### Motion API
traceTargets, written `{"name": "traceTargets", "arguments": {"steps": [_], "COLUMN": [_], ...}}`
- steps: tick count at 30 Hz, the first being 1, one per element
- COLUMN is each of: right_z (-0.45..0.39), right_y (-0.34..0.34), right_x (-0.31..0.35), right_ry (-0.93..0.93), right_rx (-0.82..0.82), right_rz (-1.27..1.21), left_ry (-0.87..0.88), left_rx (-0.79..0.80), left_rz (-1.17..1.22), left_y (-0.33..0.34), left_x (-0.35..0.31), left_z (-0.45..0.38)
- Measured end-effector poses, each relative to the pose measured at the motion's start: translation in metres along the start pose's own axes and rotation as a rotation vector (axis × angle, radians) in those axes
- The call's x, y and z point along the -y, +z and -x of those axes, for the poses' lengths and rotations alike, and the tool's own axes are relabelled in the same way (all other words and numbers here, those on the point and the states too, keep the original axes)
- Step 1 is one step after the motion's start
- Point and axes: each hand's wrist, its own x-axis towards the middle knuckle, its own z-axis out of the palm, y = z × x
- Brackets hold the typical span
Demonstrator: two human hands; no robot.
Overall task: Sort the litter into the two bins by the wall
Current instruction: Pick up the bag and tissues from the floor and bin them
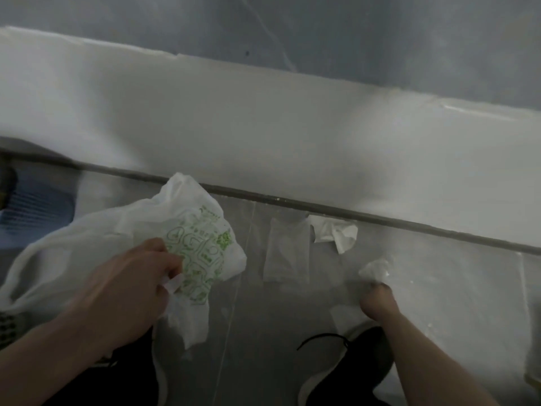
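My left hand (137,282) grips a white plastic bag with green print (193,241) and a small white scrap, low at the left. My right hand (377,303) reaches down to the floor and pinches a crumpled clear plastic piece (376,271); its fingers are mostly hidden from view. A crumpled white tissue (336,232) lies on the floor by the base of the wall. A clear plastic wrapper (287,253) lies flat between the bag and the tissue. Another pale scrap (345,317) lies near my right wrist.
A white wall skirting (263,127) runs across the view with a dark strip at its foot. A blue ribbed container (35,212) shows at the left edge. My black shoes (369,361) stand on the grey tiled floor at the bottom.
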Motion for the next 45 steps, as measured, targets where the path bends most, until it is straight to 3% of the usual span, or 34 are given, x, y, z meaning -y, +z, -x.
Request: {"name": "traceTargets", "arguments": {"steps": [8,11,13,19,22,25,29,34,40,45], "right_z": [0.094,0.091,0.076,0.01,-0.015,-0.018,-0.003,0.016,0.044,0.044], "right_y": [0.02,0.021,0.018,-0.001,0.003,0.028,0.064,0.055,-0.005,-0.033], "right_x": [0.108,0.144,0.156,0.17,0.171,0.174,0.177,0.148,0.041,-0.059], "right_ry": [-0.318,-0.433,-0.408,-0.148,-0.071,-0.041,-0.17,-0.327,-0.038,0.388], "right_rx": [-0.364,-0.364,-0.314,-0.285,-0.159,-0.15,-0.294,-0.229,-0.473,-0.401], "right_rz": [-0.279,-0.022,0.106,-0.094,-0.02,0.01,0.136,0.077,-0.285,-0.406], "left_ry": [-0.006,-0.039,-0.055,-0.027,-0.017,-0.015,-0.019,0.017,0.063,0.088], "left_rx": [-0.031,-0.055,-0.047,-0.026,0.007,0.012,-0.001,-0.023,0.008,0.016], "left_rz": [0.043,0.034,0.052,0.055,0.059,0.063,0.059,0.05,-0.003,-0.006], "left_y": [-0.009,-0.008,-0.008,-0.009,-0.011,-0.012,-0.013,-0.006,0.003,0.014], "left_x": [-0.004,-0.002,-0.003,-0.012,-0.021,-0.027,-0.029,-0.033,-0.045,-0.054], "left_z": [0.008,0.008,0.007,0.002,0.003,0.001,-0.003,-0.001,0.002,0.001]}}
